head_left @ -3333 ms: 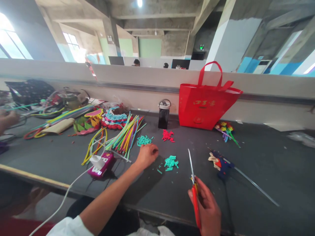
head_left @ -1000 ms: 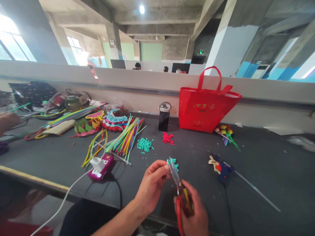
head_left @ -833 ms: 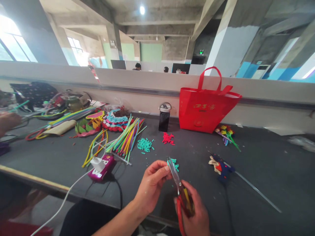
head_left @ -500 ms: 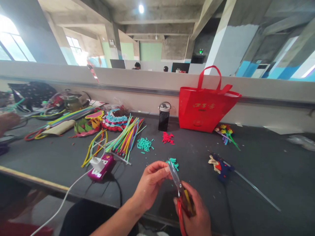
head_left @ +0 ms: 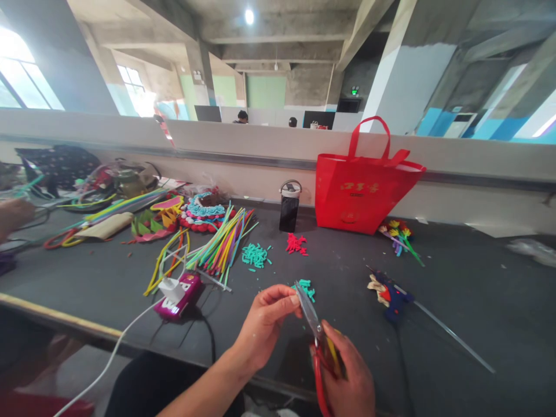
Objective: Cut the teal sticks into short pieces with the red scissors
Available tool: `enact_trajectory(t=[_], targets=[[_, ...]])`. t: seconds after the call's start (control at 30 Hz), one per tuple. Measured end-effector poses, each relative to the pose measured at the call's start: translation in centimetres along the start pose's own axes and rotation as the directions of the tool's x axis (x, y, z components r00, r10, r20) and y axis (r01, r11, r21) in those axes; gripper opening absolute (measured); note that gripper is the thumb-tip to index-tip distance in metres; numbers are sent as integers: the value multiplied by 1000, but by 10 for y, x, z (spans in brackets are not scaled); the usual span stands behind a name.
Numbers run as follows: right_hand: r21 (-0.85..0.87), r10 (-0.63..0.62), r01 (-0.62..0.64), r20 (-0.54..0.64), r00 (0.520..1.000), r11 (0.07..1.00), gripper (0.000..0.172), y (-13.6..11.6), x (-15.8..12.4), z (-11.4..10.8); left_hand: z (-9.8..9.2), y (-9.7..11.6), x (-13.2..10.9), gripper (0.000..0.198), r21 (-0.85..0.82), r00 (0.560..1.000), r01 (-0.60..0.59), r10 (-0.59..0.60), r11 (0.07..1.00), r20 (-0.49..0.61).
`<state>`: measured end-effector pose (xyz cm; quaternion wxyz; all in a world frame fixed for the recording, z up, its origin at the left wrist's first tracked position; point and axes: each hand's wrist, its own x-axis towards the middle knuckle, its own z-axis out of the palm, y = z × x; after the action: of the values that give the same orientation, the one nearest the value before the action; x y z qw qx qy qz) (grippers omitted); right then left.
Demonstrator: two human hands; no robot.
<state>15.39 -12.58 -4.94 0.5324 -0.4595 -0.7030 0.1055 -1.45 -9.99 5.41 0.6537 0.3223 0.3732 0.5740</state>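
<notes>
My right hand [head_left: 350, 368] is closed round the red handles of a pair of scissors [head_left: 310, 314], whose blades point up and left. A yellow part shows by the handles, and I cannot tell what it belongs to. The thumb and fingers of my left hand [head_left: 270, 323] pinch together right beside the blade tips; whatever they hold is hidden or too small to name. Just beyond the tips lies a small heap of teal cut pieces [head_left: 309, 291]. A larger teal heap [head_left: 255, 255] and a red heap of pieces [head_left: 296, 244] lie farther back on the dark table.
Left of the heaps lie a bundle of coloured fuzzy stems [head_left: 219, 243] and a purple power socket [head_left: 187, 298] with a white plug. Behind stand a phone [head_left: 289, 214] and a red bag [head_left: 362, 194]. At right lies a glue gun [head_left: 393, 298]. Another person's hand [head_left: 15, 214] shows far left.
My right hand has shifted very slightly right and down with the scissors. My left hand stays almost still, and the heaps look the same.
</notes>
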Motion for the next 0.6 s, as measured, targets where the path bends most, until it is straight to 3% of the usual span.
enact_trajectory(t=[0.17,0.27,0.33,0.43,0.5,0.6], targets=[[18,61,-61,-1,998,998,33,-1,-2,1,1,-2,0,14,-1,1000,5,-5,1000,0],[75,183,-183,6,983,980,33,-1,-4,2,1,-2,1,14,-1,1000,2,-2,1000,-4],[158,335,-335,24,942,929,37,-1,-3,3,1,-3,1,14,5,1000,-2,2,1000,-11],[355,545,-527,57,837,772,43,-6,5,2,0,-5,2,13,62,999,-23,25,998,-36],[458,602,-565,79,795,686,45,-13,14,1,-1,-9,3,13,164,996,-53,65,985,-65],[534,618,-570,110,779,624,47,-24,31,-2,-1,-14,2,10,440,976,-150,205,885,-80]])
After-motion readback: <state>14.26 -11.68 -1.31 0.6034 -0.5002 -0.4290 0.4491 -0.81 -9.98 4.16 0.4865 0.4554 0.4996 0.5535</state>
